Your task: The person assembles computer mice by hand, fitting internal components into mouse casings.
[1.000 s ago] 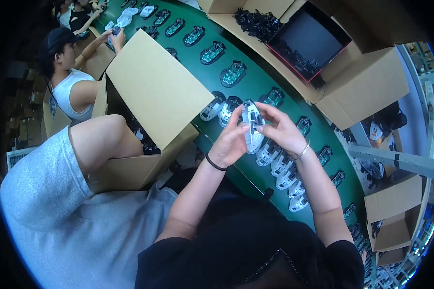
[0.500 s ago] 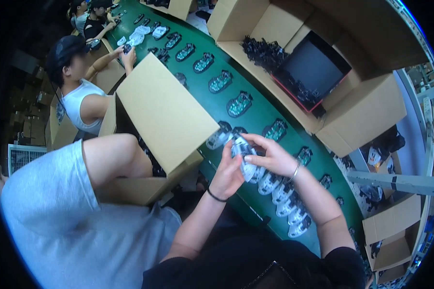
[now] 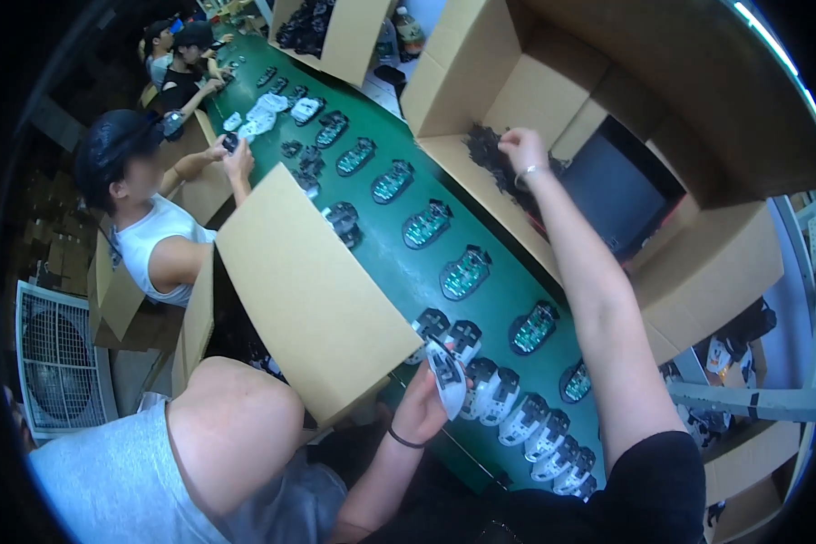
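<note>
My left hand (image 3: 415, 410) is closed around a white computer mouse shell (image 3: 447, 379), its dark inner side showing, over the near edge of the green work surface. My right arm stretches out to a large cardboard box (image 3: 461, 156). There my right hand (image 3: 524, 152) hovers at a pile of small black plastic parts (image 3: 488, 150), its fingers bent and pinched together. Whatever lies between those fingertips is too small to make out. Beside the held shell, several white-and-black mouse shells (image 3: 522, 420) stand in an overlapping row.
Black mouse bases with green circuit boards (image 3: 465, 272) line the green surface (image 3: 372, 258). A tall carton flap (image 3: 313, 290) rises left of my left hand. Next to me sits a person in grey (image 3: 122, 471); a co-worker in white (image 3: 165, 249) handles a dark part farther along.
My right hand has let go of the mouse shell and moved forward into the cardboard box. My left hand keeps the shell, now lower and tilted. The view has shifted.
</note>
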Demonstrator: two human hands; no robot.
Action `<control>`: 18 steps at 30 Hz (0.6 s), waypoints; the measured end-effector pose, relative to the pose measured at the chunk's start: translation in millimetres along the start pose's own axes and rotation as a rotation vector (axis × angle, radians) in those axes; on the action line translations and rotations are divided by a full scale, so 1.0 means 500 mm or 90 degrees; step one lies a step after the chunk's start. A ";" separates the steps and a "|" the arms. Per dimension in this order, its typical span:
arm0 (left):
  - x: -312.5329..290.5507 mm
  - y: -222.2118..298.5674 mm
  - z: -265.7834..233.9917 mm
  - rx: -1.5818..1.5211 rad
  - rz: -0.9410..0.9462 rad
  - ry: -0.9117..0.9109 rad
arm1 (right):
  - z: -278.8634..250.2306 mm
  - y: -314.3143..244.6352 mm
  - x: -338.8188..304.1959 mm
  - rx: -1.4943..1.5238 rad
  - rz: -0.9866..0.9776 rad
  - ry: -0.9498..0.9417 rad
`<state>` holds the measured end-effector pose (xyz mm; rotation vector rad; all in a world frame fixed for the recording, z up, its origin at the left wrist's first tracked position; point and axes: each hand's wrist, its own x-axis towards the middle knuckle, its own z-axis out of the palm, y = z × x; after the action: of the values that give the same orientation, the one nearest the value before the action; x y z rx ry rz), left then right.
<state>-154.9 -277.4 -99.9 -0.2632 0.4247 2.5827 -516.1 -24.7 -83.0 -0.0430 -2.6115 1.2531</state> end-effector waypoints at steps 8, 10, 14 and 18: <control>0.028 -0.030 0.079 0.096 -0.011 0.057 | -0.212 -0.114 -0.252 0.671 0.246 -0.208; 0.021 -0.042 0.112 0.118 -0.035 0.045 | -0.259 -0.131 -0.358 0.687 0.207 -0.249; -0.009 -0.072 0.145 0.137 -0.096 0.007 | -0.308 -0.181 -0.577 0.736 0.200 -0.248; -0.040 -0.119 0.168 0.156 -0.137 -0.035 | -0.348 -0.199 -0.727 0.650 0.260 -0.161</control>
<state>-116.4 -208.2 -30.9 -0.1418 0.6496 2.2959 -115.7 -2.1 23.7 -0.2498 -1.8556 2.7195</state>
